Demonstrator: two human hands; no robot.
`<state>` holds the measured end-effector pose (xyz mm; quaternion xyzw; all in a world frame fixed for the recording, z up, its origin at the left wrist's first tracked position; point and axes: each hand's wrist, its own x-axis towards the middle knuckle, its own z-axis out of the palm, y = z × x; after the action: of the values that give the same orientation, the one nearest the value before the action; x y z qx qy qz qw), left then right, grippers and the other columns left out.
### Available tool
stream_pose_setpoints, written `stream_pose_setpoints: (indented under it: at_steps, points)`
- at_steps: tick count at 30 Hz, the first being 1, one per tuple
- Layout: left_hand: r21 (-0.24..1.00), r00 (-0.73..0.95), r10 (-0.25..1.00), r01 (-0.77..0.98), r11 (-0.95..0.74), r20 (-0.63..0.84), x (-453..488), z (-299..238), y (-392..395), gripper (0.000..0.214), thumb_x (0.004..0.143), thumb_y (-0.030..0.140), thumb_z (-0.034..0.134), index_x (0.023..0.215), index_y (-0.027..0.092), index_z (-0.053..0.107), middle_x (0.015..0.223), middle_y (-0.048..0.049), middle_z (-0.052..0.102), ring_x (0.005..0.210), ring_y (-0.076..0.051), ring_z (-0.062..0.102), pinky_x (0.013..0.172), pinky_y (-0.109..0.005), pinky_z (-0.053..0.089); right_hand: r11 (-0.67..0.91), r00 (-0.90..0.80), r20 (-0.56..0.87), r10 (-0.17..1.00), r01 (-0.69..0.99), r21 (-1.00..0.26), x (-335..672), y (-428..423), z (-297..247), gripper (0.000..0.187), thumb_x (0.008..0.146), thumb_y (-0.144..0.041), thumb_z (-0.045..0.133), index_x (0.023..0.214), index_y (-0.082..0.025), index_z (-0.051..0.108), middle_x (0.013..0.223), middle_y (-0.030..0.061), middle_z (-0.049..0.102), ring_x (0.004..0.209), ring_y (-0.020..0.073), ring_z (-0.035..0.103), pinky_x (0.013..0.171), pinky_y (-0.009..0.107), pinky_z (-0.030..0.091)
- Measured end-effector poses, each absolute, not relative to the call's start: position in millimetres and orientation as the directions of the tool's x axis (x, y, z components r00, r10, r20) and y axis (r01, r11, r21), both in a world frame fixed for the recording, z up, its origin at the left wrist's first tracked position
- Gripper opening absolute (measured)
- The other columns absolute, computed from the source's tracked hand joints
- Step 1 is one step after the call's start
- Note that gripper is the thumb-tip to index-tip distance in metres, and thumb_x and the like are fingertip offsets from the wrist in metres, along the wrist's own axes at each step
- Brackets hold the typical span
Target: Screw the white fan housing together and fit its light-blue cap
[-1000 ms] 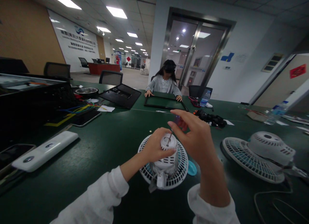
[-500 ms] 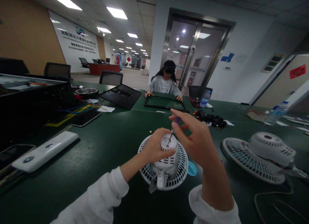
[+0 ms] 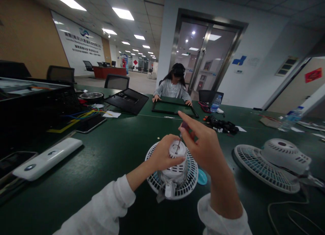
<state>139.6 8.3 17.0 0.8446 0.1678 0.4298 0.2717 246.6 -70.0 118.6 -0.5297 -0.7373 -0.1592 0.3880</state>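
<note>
My left hand grips the white slotted motor housing of a small desk fan. The fan lies on its round white grille. My right hand pinches a small screwdriver between thumb and fingers, and the fingers hide most of its dark handle. Its thin metal shaft reaches down into the round top of the housing, close to my left fingers. A light-blue plastic piece lies partly under the grille's right edge.
A second white fan lies on the dark green table to the right, with a cable below it. A white bar-shaped device and phones lie to the left. Across the table, a person's hands rest on a black frame.
My right hand's fingers have shifted slightly on the screwdriver, and its handle has tilted a little. My left hand and the fan have hardly moved.
</note>
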Motion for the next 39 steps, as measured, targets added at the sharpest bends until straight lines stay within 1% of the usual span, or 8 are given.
stream_pose_setpoints:
  at_steps: [2, 4, 8, 11, 18, 24, 31, 39]
  points:
    - [0.598, 0.569, 0.514, 0.048, -0.8, 0.642, 139.6, 17.0, 8.5, 0.051, 0.067, 0.034, 0.067, 0.109, 0.014, 0.048, 0.106, -0.0106, 0.056, 0.099, -0.027, 0.052, 0.087, -0.04, 0.042, 0.333, -0.106, 0.747, 0.656, 0.929, -0.161, 246.7, -69.2, 117.7, 0.026, 0.083, -0.02, 0.05, 0.107, -0.014, 0.059, 0.086, 0.0056, 0.066, 0.071, 0.0155, 0.059, 0.064, 0.027, 0.046]
    - [0.601, 0.567, 0.517, 0.047, -0.798, 0.642, 139.6, 16.8, 8.8, 0.05, 0.066, 0.035, 0.067, 0.109, 0.016, 0.049, 0.106, -0.01, 0.056, 0.099, -0.028, 0.052, 0.088, -0.041, 0.042, 0.282, -0.072, 0.744, 0.664, 0.946, -0.16, 247.0, -67.8, 116.6, 0.024, 0.083, -0.027, 0.053, 0.103, -0.016, 0.06, 0.085, 0.0054, 0.066, 0.073, 0.0172, 0.059, 0.065, 0.028, 0.045]
    - [0.603, 0.569, 0.516, 0.043, -0.797, 0.641, 139.4, 16.2, 9.3, 0.05, 0.067, 0.035, 0.066, 0.11, 0.015, 0.048, 0.106, -0.0104, 0.056, 0.098, -0.027, 0.052, 0.087, -0.041, 0.042, 0.324, -0.072, 0.704, 0.707, 0.917, -0.231, 246.9, -69.0, 117.5, 0.037, 0.086, -0.024, 0.045, 0.122, -0.015, 0.049, 0.096, 0.007, 0.066, 0.08, 0.0175, 0.061, 0.066, 0.029, 0.047]
    - [0.603, 0.565, 0.517, 0.042, -0.797, 0.643, 139.0, 16.1, 9.1, 0.05, 0.068, 0.035, 0.066, 0.11, 0.015, 0.048, 0.105, -0.0101, 0.056, 0.097, -0.026, 0.053, 0.086, -0.04, 0.043, 0.384, -0.103, 0.697, 0.71, 0.886, -0.261, 246.0, -72.1, 119.9, 0.035, 0.087, -0.017, 0.038, 0.12, -0.015, 0.049, 0.101, 0.0066, 0.067, 0.079, 0.0154, 0.062, 0.066, 0.028, 0.047]
    - [0.597, 0.573, 0.513, 0.051, -0.8, 0.639, 139.0, 15.6, 8.3, 0.052, 0.067, 0.037, 0.066, 0.111, 0.017, 0.046, 0.108, -0.0103, 0.055, 0.101, -0.027, 0.052, 0.089, -0.041, 0.041, 0.284, -0.049, 0.797, 0.602, 0.946, -0.156, 246.1, -70.0, 118.3, 0.018, 0.083, -0.03, 0.054, 0.092, -0.016, 0.061, 0.07, 0.0016, 0.066, 0.061, 0.015, 0.061, 0.054, 0.025, 0.043]
    - [0.602, 0.579, 0.517, 0.056, -0.797, 0.63, 138.5, 16.3, 8.7, 0.051, 0.069, 0.037, 0.065, 0.112, 0.016, 0.047, 0.107, -0.0105, 0.055, 0.098, -0.026, 0.053, 0.088, -0.04, 0.042, 0.399, -0.123, 0.767, 0.629, 0.898, -0.184, 247.8, -72.8, 119.4, 0.03, 0.084, -0.017, 0.047, 0.112, -0.013, 0.056, 0.096, 0.0063, 0.069, 0.066, 0.0123, 0.061, 0.05, 0.023, 0.042]
    - [0.609, 0.579, 0.525, 0.06, -0.791, 0.624, 138.0, 19.7, 8.1, 0.048, 0.066, 0.034, 0.067, 0.107, 0.018, 0.048, 0.105, -0.0081, 0.056, 0.097, -0.026, 0.053, 0.087, -0.039, 0.042, 0.278, -0.044, 0.857, 0.514, 0.953, -0.118, 248.7, -67.1, 116.9, 0.016, 0.082, -0.025, 0.055, 0.094, -0.016, 0.062, 0.075, 0.0025, 0.065, 0.065, 0.0138, 0.058, 0.06, 0.026, 0.043]
    - [0.612, 0.58, 0.533, 0.075, -0.788, 0.616, 137.7, 21.3, 6.4, 0.048, 0.064, 0.031, 0.068, 0.106, 0.017, 0.048, 0.103, -0.0078, 0.056, 0.095, -0.025, 0.053, 0.085, -0.039, 0.042, 0.243, -0.029, 0.862, 0.507, 0.964, -0.111, 252.5, -65.2, 116.7, 0.016, 0.083, -0.025, 0.053, 0.094, -0.016, 0.061, 0.076, 0.0032, 0.065, 0.064, 0.0142, 0.057, 0.061, 0.026, 0.043]
